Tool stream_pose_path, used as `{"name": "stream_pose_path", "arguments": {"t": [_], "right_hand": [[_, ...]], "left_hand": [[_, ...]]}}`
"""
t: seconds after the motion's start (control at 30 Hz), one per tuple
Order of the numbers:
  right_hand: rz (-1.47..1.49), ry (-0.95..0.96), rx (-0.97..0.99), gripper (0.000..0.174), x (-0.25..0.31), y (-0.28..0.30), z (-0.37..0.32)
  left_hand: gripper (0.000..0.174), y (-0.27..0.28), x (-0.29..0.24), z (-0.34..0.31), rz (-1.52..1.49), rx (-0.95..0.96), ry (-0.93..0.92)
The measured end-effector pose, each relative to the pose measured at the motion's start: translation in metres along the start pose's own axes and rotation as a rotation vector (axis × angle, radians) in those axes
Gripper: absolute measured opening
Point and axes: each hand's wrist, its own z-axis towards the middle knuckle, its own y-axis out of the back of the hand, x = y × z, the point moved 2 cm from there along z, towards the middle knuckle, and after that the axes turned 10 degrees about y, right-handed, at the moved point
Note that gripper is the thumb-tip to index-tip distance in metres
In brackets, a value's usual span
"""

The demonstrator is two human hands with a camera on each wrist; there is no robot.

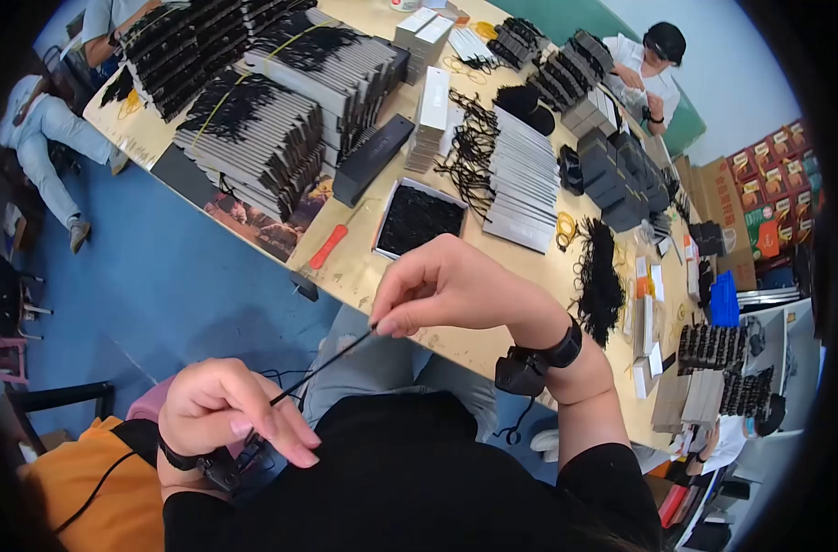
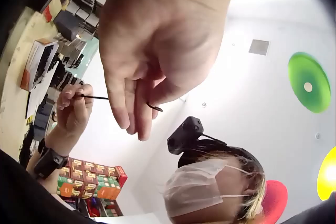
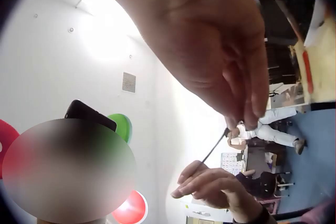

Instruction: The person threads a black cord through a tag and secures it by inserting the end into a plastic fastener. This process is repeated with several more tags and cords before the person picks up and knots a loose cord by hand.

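A thin black cord (image 1: 334,360) runs taut and slanting between my two hands above my lap. My right hand (image 1: 451,285), the higher of the two, pinches one end between thumb and fingertips at the table's near edge. Lower down, my left hand (image 1: 221,405) has the cord between thumb and fingers, with its other fingers fairly straight. A short bent cord end (image 2: 155,107) sticks out past the left thumb in the left wrist view. Just beyond the right hand stands a shallow white box (image 1: 388,213) filled with small black pieces.
A red-handled tool (image 1: 328,247) lies near the table's edge. Tall stacks of grey boxes (image 1: 253,147), a row of silvery corded bags (image 1: 522,179) and a black cord bundle (image 1: 598,281) cover much of the table (image 1: 345,285). Another person (image 1: 649,74) works across it.
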Motion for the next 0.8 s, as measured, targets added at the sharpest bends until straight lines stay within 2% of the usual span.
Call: {"name": "stream_pose_path", "arguments": {"t": [0.07,0.1,0.13,0.17,0.2,0.23,0.27,0.3,0.37,0.4,0.43,0.53,0.57,0.63,0.67,0.7,0.77,0.8], "right_hand": [[-0.234,0.036,0.141,0.017,0.018,0.006,0.01],[-0.509,0.12,0.118,0.018,0.031,0.019,0.012],[-0.255,-0.111,-0.227,0.017,0.03,0.039,0.012],[-0.23,0.079,-0.452,0.016,0.032,0.065,0.017],[-0.306,0.137,-0.721,0.018,0.029,0.093,0.025],[-0.376,0.188,-0.912,0.023,0.021,0.122,0.033],[-0.397,0.112,-0.993,0.029,0.006,0.147,0.044],[-0.399,0.109,-0.989,0.029,-0.006,0.161,0.054],[-0.433,-0.268,-0.911,0.033,-0.031,0.178,0.067],[-0.307,-0.24,-0.916,0.034,-0.039,0.181,0.07],[-0.309,-0.244,-0.91,0.034,-0.044,0.185,0.069],[-0.259,-0.23,-1.032,0.033,-0.044,0.195,0.061],[-0.225,-0.204,-1.109,0.032,-0.039,0.193,0.057],[-0.064,-0.01,-1.195,0.027,-0.029,0.194,0.048],[0.014,0.188,-1.175,0.024,-0.025,0.186,0.045],[0.092,0.384,-1.149,0.021,-0.012,0.167,0.041],[0.008,0.438,-0.986,0.017,0.005,0.09,0.034],[-0.062,0.338,-0.898,0.022,-0.007,0.047,0.029]], "left_hand": [[0.011,0.004,0.0,-0.009,-0.035,-0.01,-0.027],[0.011,0.006,-0.002,-0.012,-0.04,-0.012,-0.043],[0.012,0.007,-0.003,-0.014,-0.033,-0.038,-0.046],[0.013,0.008,-0.003,-0.017,-0.028,-0.067,-0.047],[0.013,0.01,-0.002,-0.02,-0.035,-0.072,-0.059],[0.015,0.013,-0.001,-0.024,-0.02,-0.145,-0.012],[0.018,0.016,0.001,-0.027,-0.005,-0.215,0.04],[0.018,0.018,0.002,-0.03,-0.009,-0.218,0.038],[0.023,0.026,0.006,-0.034,0.006,-0.28,0.093],[0.021,0.029,0.008,-0.037,0.021,-0.323,0.082],[0.021,0.032,0.009,-0.04,0.016,-0.328,0.08],[0.01,0.041,0.014,-0.053,0.147,-0.548,0.099],[0.01,0.045,0.016,-0.055,0.144,-0.554,0.102],[0.007,0.054,0.017,-0.062,0.266,-0.648,0.07],[0.005,0.052,0.018,-0.061,0.237,-0.747,0.022],[0.005,0.054,0.019,-0.064,0.232,-0.756,0.035],[0.008,0.061,0.02,-0.071,0.47,-0.903,0.13],[0.011,0.06,0.022,-0.067,0.558,-0.961,0.018]]}}
